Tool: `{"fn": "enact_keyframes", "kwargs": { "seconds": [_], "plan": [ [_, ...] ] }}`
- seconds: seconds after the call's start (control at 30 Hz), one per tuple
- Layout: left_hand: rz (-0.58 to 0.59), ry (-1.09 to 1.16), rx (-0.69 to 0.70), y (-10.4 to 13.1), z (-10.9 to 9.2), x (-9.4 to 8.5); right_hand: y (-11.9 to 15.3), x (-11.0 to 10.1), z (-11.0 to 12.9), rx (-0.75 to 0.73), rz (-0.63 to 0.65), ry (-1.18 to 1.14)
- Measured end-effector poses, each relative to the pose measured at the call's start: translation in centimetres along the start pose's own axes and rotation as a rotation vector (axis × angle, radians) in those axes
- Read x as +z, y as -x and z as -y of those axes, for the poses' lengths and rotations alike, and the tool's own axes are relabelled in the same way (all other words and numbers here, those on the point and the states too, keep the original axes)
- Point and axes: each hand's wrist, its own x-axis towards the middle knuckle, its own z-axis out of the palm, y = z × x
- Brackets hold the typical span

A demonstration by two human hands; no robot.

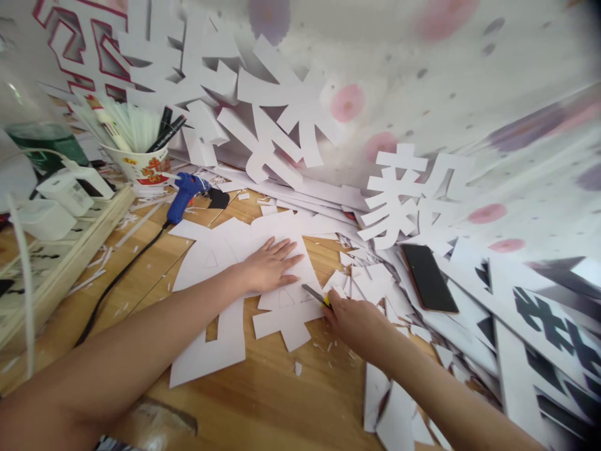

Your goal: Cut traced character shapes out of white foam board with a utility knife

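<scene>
My left hand (271, 266) lies flat with its fingers spread on a white cut-out sheet (293, 322) that bears thin drawn outlines. In my right hand (350, 316) is a utility knife (318, 295) with some yellow on it. Its blade points left over the sheet's right part, just below my left fingertips; whether the tip touches the sheet I cannot tell. Another white sheet (201, 250) with a drawn triangle lies partly under my left wrist and forearm.
A blue glue gun (183, 197) with a black cord and a cup (141, 164) of sticks and markers stand at left, near a power strip (75, 250). Paper scraps (373, 282) and a dark phone (429, 279) lie right. Cut-out characters (399, 194) lean at the back.
</scene>
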Motion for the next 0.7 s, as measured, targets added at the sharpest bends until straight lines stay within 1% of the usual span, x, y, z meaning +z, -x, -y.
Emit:
{"fn": "enact_keyframes", "kwargs": {
  "seconds": [0.1,0.27,0.47,0.6,0.7],
  "plan": [
    [-0.005,-0.005,-0.002,0.0,-0.1,0.0,-0.3,-0.7,0.0,-0.053,0.025,0.036],
    [0.014,-0.003,-0.003,0.1,-0.1,-0.4,-0.8,-1.6,-0.2,-0.081,0.089,0.039],
    [0.025,0.008,-0.001,0.1,0.0,-0.6,-0.6,-1.0,-1.0,-0.12,0.091,0.059],
    [0.021,0.016,-0.005,0.1,0.0,-0.7,0.0,-0.8,-1.4,-0.082,0.103,0.008],
    [0.016,0.017,-0.007,0.1,0.0,-0.5,0.9,-0.8,-2.4,-0.045,0.088,-0.038]
  ]
}}
